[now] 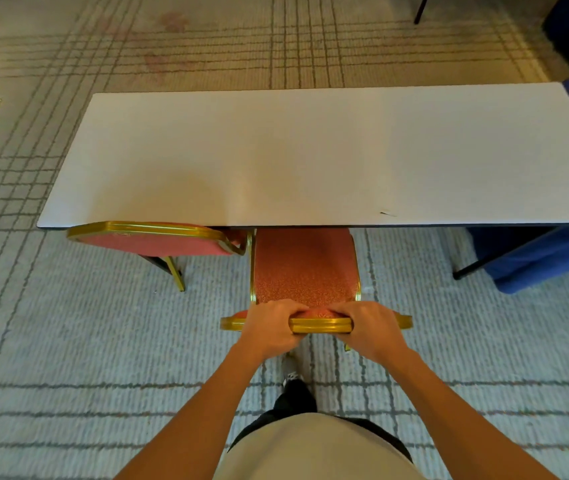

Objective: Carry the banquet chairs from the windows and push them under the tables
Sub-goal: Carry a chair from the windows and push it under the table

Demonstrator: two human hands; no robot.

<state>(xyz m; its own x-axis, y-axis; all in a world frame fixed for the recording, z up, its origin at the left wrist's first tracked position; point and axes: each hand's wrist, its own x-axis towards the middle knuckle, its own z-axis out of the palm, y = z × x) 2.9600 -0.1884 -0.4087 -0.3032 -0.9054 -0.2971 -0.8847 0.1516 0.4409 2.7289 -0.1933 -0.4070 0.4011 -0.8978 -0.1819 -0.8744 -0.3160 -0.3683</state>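
Patterned carpet (68,341) with a white table (310,150) across mid-frame. Below it, left hand (271,329) and right hand (367,329) both grip the red chair (305,268)'s gold backrest top, seat partly under the table edge.

A single head-worn camera looks forward and steeply down. The chair back (317,324) sits near; the table (310,150) lies farther.
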